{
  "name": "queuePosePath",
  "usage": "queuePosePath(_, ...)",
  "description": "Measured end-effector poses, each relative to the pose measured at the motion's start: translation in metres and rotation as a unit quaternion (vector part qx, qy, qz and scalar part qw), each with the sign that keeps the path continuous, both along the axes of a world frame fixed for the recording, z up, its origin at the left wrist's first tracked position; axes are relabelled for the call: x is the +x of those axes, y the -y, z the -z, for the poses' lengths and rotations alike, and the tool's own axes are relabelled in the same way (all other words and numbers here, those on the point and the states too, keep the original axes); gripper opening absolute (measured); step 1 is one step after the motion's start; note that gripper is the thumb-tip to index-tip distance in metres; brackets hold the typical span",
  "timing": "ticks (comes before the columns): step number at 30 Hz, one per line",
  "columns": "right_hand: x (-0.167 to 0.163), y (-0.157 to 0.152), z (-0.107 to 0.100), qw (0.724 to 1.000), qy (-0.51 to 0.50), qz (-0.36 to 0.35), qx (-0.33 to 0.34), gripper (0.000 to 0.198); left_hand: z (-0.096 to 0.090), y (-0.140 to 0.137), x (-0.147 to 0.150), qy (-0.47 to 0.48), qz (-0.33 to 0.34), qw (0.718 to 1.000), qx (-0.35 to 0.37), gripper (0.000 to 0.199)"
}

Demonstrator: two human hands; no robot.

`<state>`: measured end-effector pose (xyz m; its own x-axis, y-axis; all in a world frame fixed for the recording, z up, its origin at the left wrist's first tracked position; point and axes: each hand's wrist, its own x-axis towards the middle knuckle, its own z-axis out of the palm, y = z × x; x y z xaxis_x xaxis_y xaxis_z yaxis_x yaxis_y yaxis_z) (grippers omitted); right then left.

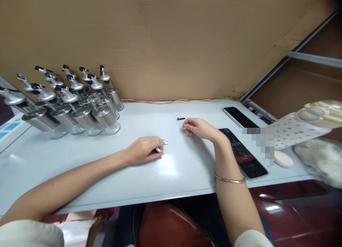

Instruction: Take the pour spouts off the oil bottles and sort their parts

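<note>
My left hand (144, 150) rests on the table in the middle, its fingers wrapped round a silver bottle pourer (159, 149). The pourer's short spout points right past the fingertips, and the rest of it is hidden under the palm. To the right, my right hand (196, 127) is held just over the tabletop with its fingers curled together and nothing visible in them. Just beyond its fingertips a small black flip cap (181, 119) lies on the table.
Several glass-and-steel bottles with pourer tops (81, 115) stand at the left. On the right lie a phone with a lit screen (249, 159), a second phone (237, 117), a pale oval object (283, 158) and a plastic bag (317, 156). Cardboard (181, 47) backs the white table (107, 183).
</note>
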<state>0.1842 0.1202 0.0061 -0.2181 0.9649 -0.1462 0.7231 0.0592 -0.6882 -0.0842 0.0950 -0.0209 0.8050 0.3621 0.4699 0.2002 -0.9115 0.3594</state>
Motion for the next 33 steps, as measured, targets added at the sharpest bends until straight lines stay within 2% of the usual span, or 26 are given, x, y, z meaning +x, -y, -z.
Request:
queuePosePath(6, 0.000, 0.001, -0.002, 0.998, 0.046, -0.009, 0.031, 0.007, 0.002, -0.001, -0.001, 0.004, -0.004, 1.000, -0.006, 0.006)
queuePosePath(14, 0.000, -0.002, 0.011, 0.999, 0.039, 0.002, -0.010, 0.008, 0.002, 0.000, -0.001, 0.006, -0.016, 1.000, -0.018, 0.006)
queuePosePath(18, 0.004, -0.001, 0.006, 1.000, 0.021, -0.001, -0.013, 0.015, 0.002, 0.000, -0.001, 0.002, -0.022, 1.000, -0.023, 0.005)
queuePosePath(20, 0.005, 0.000, -0.001, 0.999, -0.005, 0.041, 0.028, 0.016, 0.002, 0.000, -0.001, -0.006, -0.033, 0.999, -0.027, 0.005)
queuePosePath(23, -0.001, 0.003, -0.015, 0.980, -0.091, 0.108, 0.139, 0.017, 0.004, 0.000, -0.002, -0.012, -0.053, 0.997, -0.055, 0.009)
queuePosePath(25, -0.014, 0.007, -0.021, 0.977, -0.162, 0.057, 0.130, 0.023, 0.006, -0.001, -0.002, 0.001, -0.060, 0.995, -0.085, 0.013)
queuePosePath(27, -0.030, 0.011, -0.023, 0.977, -0.201, -0.031, 0.059, 0.026, 0.009, -0.002, -0.002, 0.015, -0.072, 0.990, -0.117, 0.017)
queuePosePath(30, -0.054, 0.016, -0.018, 0.974, -0.197, -0.114, -0.001, 0.026, 0.012, -0.003, -0.001, 0.026, -0.112, 0.981, -0.154, 0.020)
queuePosePath(33, -0.067, 0.016, -0.010, 0.976, -0.171, -0.138, 0.000, 0.022, 0.012, -0.004, -0.001, 0.048, -0.144, 0.977, -0.152, 0.024)
